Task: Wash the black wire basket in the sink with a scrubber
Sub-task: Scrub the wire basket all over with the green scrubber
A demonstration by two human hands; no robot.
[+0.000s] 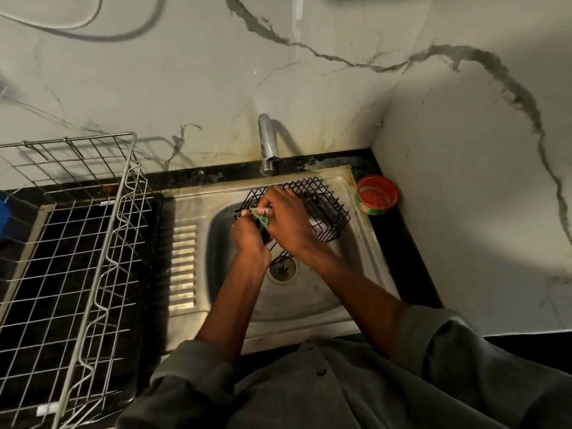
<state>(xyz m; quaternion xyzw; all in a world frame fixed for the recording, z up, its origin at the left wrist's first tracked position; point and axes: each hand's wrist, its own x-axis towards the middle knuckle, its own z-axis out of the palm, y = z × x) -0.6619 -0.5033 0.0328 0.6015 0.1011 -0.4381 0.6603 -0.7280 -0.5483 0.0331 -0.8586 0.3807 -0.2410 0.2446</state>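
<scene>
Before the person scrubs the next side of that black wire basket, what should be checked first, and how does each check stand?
1. Black wire basket held over the steel sink: ok.
2. Green scrubber in hand: ok, gripped where the left hand and right hand meet; which one holds it, cannot tell.
3. Water running from the chrome tap: not ok, no stream visible.
4. Round drain unblocked: ok, nothing covers it.
5. Round red tub on the counter within reach: ok; contents, cannot tell.
</scene>
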